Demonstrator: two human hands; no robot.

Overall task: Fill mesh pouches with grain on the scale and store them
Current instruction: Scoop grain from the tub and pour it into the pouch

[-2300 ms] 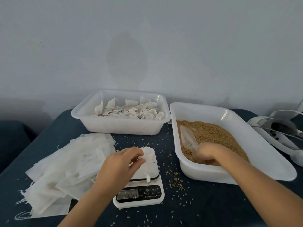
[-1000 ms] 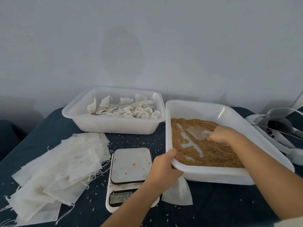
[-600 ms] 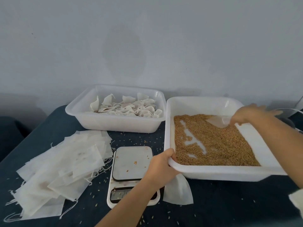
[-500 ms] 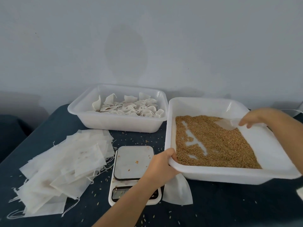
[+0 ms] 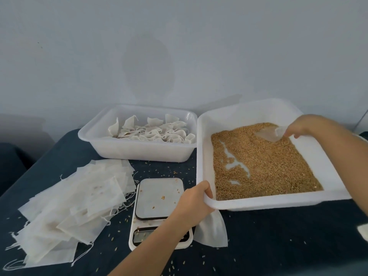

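Setting appears to be a plain domestic or small informal packing room, not a fitted kitchen or lab. Evidence: a bare pale grey painted wall with a faint stain; a work surface covered in dark blue cloth, strewn with loose grain; a small white digital kitchen scale; two ordinary white plastic tubs.

A: Scale display is blurred and half covered by the left hand; no digits can be read.
B: Loose pouch is partly tucked under the grain tray. Scoop handle is hidden inside the right hand.
A: A white object is cut off at the right edge; it can't be identified.
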